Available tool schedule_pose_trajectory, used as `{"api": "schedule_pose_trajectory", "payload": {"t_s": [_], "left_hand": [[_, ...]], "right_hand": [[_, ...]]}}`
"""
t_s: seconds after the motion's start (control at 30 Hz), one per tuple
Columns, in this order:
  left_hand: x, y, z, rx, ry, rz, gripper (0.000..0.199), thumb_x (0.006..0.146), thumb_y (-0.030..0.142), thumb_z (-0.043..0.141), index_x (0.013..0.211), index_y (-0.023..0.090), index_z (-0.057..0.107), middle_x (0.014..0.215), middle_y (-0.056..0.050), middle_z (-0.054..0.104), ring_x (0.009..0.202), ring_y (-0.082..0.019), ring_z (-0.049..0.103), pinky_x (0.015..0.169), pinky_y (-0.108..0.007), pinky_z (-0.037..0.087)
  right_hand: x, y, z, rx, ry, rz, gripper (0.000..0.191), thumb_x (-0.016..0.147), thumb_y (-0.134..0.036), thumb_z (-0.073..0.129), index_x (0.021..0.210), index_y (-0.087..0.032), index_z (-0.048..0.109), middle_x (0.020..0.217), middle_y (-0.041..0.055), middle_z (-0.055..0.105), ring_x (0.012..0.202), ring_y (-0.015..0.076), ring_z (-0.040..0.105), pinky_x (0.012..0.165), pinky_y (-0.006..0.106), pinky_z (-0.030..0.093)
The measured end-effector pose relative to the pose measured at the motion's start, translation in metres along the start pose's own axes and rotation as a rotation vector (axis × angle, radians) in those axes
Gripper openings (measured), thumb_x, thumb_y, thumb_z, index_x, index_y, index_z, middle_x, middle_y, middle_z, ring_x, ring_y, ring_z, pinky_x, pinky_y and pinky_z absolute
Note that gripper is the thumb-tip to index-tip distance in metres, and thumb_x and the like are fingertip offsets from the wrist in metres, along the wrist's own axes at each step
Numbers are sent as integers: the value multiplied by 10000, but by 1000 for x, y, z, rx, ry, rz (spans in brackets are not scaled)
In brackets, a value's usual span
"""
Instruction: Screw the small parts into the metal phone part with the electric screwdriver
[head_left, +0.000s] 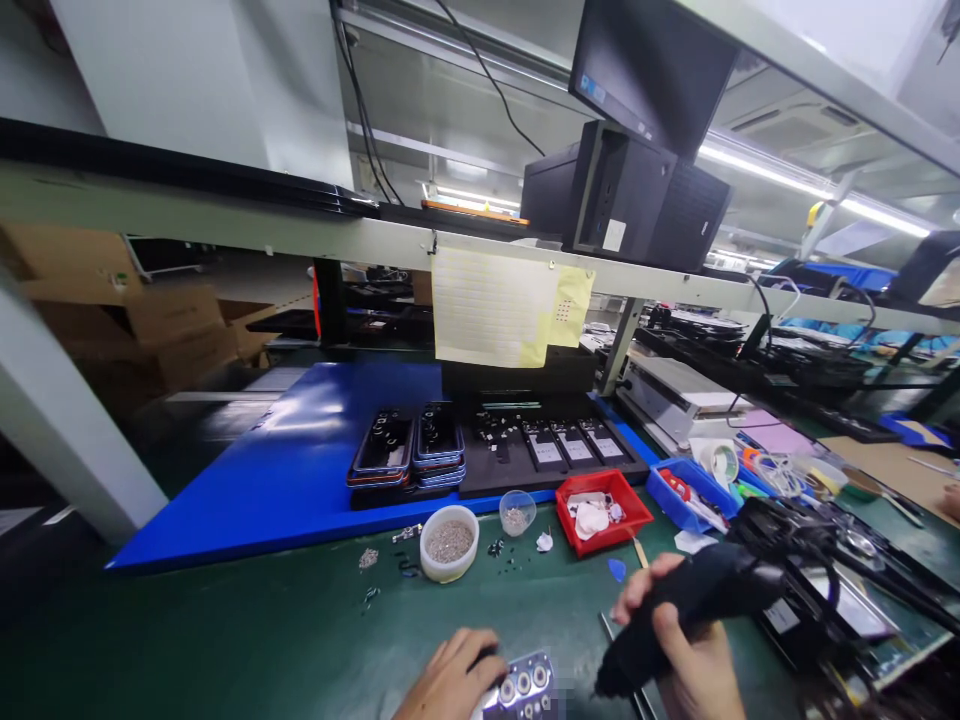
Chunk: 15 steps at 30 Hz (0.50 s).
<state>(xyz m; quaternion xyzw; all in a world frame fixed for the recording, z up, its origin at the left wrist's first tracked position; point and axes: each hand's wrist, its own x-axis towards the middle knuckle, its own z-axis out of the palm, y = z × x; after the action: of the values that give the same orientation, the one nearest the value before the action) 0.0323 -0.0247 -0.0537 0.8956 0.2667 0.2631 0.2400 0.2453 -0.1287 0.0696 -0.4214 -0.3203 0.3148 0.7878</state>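
Gripping a black handheld tool (660,615), the right hand (694,650) hovers above the green worktop (285,630); the left hand (459,675), fingers curled, touches a metallic plate (525,685).

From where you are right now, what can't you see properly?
Writing on the pinned paper: head view, too small and blurred.
Part of the silvery piece with rings: head view, covered by the left hand and cut off by the bottom edge.
Tiny bits in the white tub: head view, too small to tell what they are.
The monitor's top: head view, cut off by the top edge.
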Motion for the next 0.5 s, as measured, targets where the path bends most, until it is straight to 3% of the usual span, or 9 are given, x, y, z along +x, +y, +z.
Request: {"api": "schedule_pose_trajectory", "payload": {"t_s": [0.03,0.1,0.17,0.27,0.37,0.5], "left_hand": [[8,4,-5,-68,-21,9,98,803,301,528,803,285,624,956,-23,665,856,-233,590,753,-323,438],[23,12,-10,-115,-24,-15,171,829,259,491,664,243,534,765,-13,644,765,-207,586,721,-326,453],[31,16,-3,-93,-6,-15,303,872,287,418,577,234,470,633,-26,604,671,-216,567,657,-357,453],[32,15,18,-75,21,8,233,857,252,397,667,238,530,709,-62,634,701,-243,569,657,-393,455],[27,9,33,-139,83,31,163,819,192,417,906,235,548,855,-63,637,793,-229,575,709,-367,462],[27,4,32,-324,177,28,160,866,238,382,751,229,493,754,-27,602,732,-186,567,670,-304,436]], "right_hand": [[1,3,8,-15,-28,-24,358,715,-407,746,991,-317,536,640,-40,581,539,168,556,585,323,480],[4,9,22,-22,-69,-40,389,734,-424,731,1041,-310,522,588,-59,540,481,150,506,524,291,450],[4,13,32,7,-77,-27,465,718,-584,676,1052,-290,539,610,-43,539,515,155,490,528,280,431],[0,18,39,67,-116,-3,613,708,-775,477,1038,-271,588,695,7,583,626,189,504,609,297,434],[-4,24,40,99,-156,-18,562,765,-734,417,1031,-282,618,722,28,604,657,205,514,622,307,437],[-3,34,34,134,-206,2,549,772,-716,413,1021,-282,639,711,38,613,634,206,520,593,309,443]]}}
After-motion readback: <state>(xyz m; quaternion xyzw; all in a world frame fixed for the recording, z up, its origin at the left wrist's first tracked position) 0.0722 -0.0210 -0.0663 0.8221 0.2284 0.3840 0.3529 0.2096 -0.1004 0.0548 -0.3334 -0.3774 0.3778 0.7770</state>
